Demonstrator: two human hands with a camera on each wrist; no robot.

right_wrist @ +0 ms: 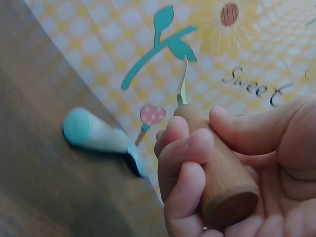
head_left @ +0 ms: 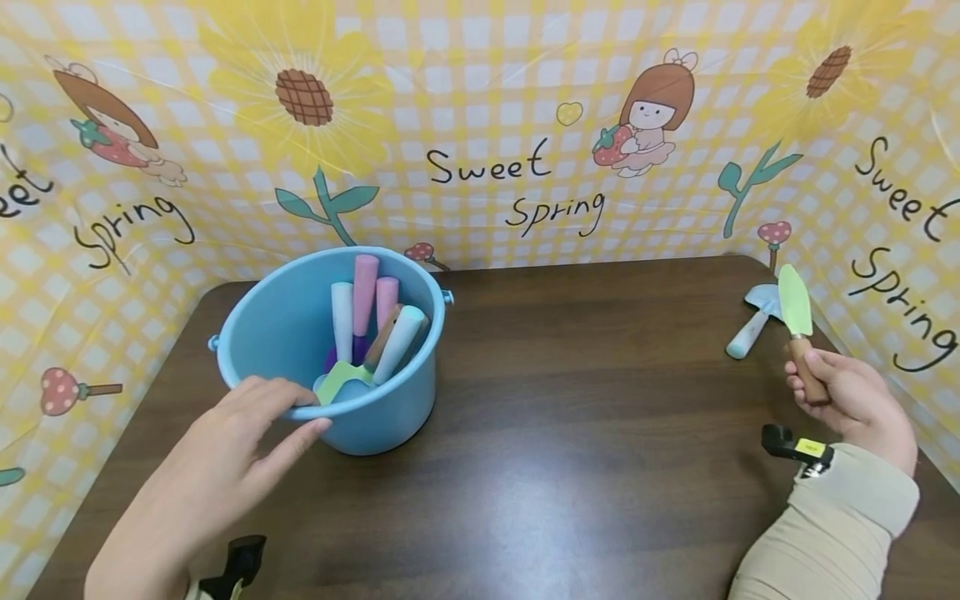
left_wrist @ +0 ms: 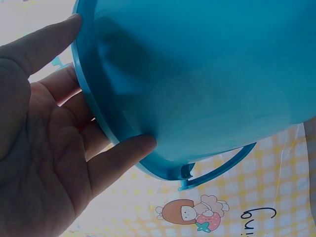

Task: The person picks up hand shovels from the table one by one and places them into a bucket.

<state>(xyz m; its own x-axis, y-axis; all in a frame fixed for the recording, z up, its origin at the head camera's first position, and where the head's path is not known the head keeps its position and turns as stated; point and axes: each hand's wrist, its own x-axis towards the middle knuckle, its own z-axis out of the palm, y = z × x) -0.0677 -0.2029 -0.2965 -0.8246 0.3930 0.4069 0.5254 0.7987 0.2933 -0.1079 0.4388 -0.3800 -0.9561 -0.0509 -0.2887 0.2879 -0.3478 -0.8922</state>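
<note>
A light-blue bucket stands at the left of the brown table. My left hand holds its near rim, fingers over the edge and thumb outside; the left wrist view shows the bucket wall close up. Inside lie several small garden tools with pink, pale-blue and brown handles; their heads are partly hidden. At the far right, my right hand grips the wooden handle of a small trowel with a green blade, raised above the table and pointing away. Beside it lies a pale-blue hand tool.
Yellow-checked cloth with printed flowers and lettering walls in the table's back and both sides. The dark wooden tabletop spans between bucket and right hand. The bucket's handle hangs down its side in the left wrist view.
</note>
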